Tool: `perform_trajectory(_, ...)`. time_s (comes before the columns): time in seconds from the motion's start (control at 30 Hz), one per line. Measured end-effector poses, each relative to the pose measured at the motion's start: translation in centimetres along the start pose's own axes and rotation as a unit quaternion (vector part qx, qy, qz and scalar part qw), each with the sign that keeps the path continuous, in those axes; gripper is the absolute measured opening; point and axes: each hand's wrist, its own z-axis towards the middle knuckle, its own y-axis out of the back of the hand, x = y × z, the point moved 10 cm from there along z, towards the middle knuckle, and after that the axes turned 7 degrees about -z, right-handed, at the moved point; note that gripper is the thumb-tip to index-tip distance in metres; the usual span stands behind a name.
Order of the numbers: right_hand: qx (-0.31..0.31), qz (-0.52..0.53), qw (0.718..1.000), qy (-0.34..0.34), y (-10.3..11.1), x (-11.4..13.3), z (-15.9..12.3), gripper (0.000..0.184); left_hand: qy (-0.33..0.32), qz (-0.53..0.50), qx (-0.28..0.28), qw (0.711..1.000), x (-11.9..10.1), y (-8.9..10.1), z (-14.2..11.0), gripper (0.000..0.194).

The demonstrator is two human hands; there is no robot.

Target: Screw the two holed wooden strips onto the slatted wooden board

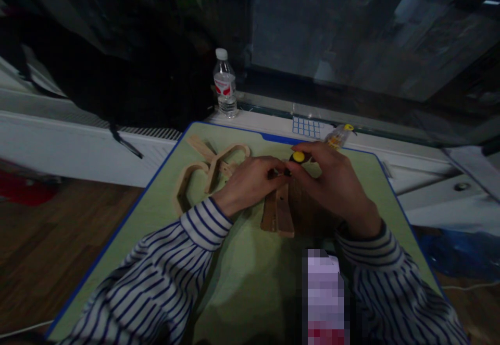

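My left hand and my right hand meet over a brown wooden assembly on the green table top. My right hand grips a small tool with a yellow-and-black handle, held upright at the top of the wood. The fingers of my left hand are curled and pinched against the same spot on the wood. What lies under the fingertips is hidden. Both sleeves are blue-and-white striped.
Curved, looped wooden pieces lie at the left of the table top. A clear water bottle stands on the white sill behind. A small plastic bag with a yellow part and a blue grid card lie at the far edge.
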Motion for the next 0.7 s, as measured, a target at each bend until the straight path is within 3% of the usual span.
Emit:
perform_trajectory(0.17, 0.033, 0.034, 0.998, 0.037, -0.1, 0.9, -0.1, 0.030, -0.015, -0.014, 0.036, 0.999, -0.1, -0.4, 0.0, 0.019)
perform_trajectory(0.37, 0.005, 0.017, 1.000, 0.004, -0.6, 0.0, 0.0, 0.022, -0.028, -0.056, 0.101, 0.993, -0.2, -1.7, -0.2, 0.024)
perform_trajectory(0.53, -0.007, 0.011, 1.000, 0.009, -0.8, 0.1, 0.0, 0.017, -0.016, -0.040, 0.087, 0.995, -0.2, -1.4, -0.2, 0.022)
perform_trajectory(0.7, 0.002, 0.004, 1.000, -0.004, -0.6, 0.2, 0.2, 0.019, 0.000, -0.009, 0.039, 0.999, -0.2, -0.3, 0.0, 0.022)
